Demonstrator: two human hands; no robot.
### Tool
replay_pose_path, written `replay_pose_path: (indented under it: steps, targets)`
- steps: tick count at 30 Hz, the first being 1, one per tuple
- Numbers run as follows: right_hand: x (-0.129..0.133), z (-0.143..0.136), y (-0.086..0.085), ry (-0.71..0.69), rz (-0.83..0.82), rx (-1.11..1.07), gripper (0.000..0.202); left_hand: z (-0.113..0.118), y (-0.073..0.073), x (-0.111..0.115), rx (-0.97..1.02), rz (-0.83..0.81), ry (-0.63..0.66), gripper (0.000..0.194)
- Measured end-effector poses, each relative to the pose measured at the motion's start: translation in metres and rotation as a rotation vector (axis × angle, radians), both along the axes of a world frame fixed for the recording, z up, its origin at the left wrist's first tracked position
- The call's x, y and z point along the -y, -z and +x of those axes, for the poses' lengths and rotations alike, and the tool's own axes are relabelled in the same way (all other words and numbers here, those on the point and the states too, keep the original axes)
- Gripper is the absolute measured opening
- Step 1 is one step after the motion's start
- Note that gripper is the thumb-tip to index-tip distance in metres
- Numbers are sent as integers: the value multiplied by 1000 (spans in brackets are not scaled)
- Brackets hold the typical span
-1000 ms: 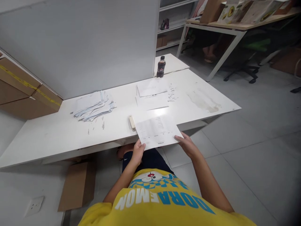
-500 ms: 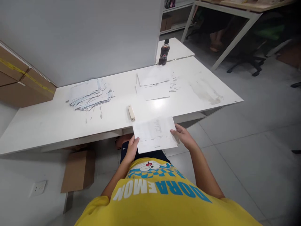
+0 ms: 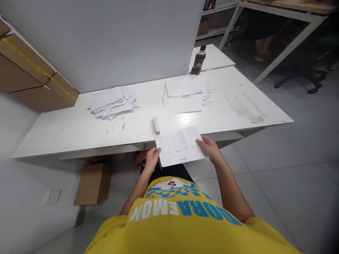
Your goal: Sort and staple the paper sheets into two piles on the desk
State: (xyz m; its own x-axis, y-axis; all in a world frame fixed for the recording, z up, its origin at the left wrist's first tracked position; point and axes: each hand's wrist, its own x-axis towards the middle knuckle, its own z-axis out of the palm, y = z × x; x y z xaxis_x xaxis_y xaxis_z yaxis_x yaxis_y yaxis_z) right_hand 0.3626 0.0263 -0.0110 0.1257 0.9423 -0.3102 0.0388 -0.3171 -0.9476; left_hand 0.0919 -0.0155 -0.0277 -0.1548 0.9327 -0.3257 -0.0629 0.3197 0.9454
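Observation:
Printed paper sheets are held over my lap, at the front edge of the white table. My left hand pinches their left edge, thumb on top. On the right edge my right hand grips them, also with the thumb on top. Just beyond the sheets lies a cream stapler. Behind it are a few white papers, lying partly over one another. Farther left sits a thick, uneven pile of papers. Whether the held sheets are fastened together I cannot tell.
A dark cola bottle stands at the back near the grey partition. Cardboard boxes are at the left end, and another carton is under the table. At the upper right, a person's foot shows below another desk.
My view has turned a little to the left, so the table's things appear farther right. Both hands still hold the sheets, which have tilted slightly.

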Motion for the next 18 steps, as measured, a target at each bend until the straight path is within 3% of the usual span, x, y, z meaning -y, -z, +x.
replay_pose_path:
  steps: [4,11,15,18]
  targets:
    - [1,3,-1,-1,15,-10,41,5,5,-4,-10,85,13,42]
    - [-10,5,-7,31,-33,169,29,9,-4,-19,10,9,37,43]
    - [-16,3,-20,-19,-15,435,26,8,-5,-25,-21,7,50,42]
    - [-20,-10,-38,58,193,749,28,8,-3,-26,44,-23,49,42]
